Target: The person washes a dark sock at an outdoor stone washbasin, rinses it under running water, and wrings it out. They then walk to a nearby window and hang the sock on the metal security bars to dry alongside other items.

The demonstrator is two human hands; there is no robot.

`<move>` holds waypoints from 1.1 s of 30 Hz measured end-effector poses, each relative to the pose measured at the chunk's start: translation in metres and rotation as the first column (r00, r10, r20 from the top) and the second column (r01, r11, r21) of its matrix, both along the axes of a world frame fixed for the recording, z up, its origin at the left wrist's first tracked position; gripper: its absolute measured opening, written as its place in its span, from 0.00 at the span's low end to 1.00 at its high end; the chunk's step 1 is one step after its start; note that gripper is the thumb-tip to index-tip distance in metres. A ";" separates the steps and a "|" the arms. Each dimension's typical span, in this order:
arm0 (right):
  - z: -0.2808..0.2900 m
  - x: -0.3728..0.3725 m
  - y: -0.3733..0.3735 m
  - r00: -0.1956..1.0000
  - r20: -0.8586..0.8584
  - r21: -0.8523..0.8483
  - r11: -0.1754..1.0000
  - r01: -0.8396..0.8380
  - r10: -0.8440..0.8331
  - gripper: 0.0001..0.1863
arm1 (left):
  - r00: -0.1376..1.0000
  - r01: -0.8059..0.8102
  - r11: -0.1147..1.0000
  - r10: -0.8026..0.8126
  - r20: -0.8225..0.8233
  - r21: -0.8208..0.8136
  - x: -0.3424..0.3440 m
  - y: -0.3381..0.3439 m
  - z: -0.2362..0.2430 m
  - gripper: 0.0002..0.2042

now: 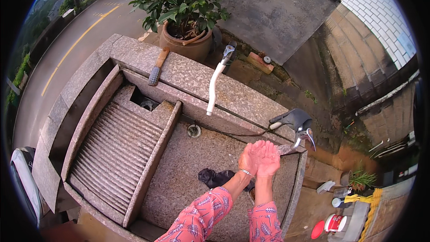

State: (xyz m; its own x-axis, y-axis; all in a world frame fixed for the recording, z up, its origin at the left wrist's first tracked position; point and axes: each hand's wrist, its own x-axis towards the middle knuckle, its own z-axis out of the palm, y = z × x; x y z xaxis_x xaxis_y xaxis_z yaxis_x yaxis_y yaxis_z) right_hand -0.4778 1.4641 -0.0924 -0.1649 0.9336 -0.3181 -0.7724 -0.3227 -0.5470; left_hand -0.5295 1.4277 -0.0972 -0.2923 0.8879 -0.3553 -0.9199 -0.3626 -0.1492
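Note:
My left hand (251, 158) and my right hand (269, 158) are cupped side by side, palms up, fingers together, with running water (284, 149) in and around them. They are just left of a chrome tap (300, 137) at the right end of the speckled stone basin (300, 179). A dark wet cloth (215, 177) lies below them on the basin floor, partly behind my left forearm. A drain (194, 130) sits near the back wall.
A white-spouted tap (215, 84) and a handled brush (158, 66) are on the back ledge, near a dark object (301, 117). A ribbed washboard (112, 152) fills the left compartment. A potted plant (183, 49) stands behind; buckets (334, 223) are at lower right; a road (71, 58) runs left.

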 end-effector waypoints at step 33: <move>-0.010 0.014 -0.032 0.993 -0.026 -0.271 0.957 0.104 -0.115 0.23 | 0.938 0.138 0.905 -0.250 -0.240 -0.402 -0.021 -0.056 -0.013 0.20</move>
State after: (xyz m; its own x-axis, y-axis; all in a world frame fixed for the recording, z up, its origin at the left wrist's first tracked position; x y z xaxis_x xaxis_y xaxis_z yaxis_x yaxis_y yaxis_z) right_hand -0.4637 1.4322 -0.1027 -0.0842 0.8277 -0.5548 -0.8313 -0.3653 -0.4189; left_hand -0.5505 1.3719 -0.1104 -0.2641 0.7543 -0.6011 -0.9606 -0.1494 0.2346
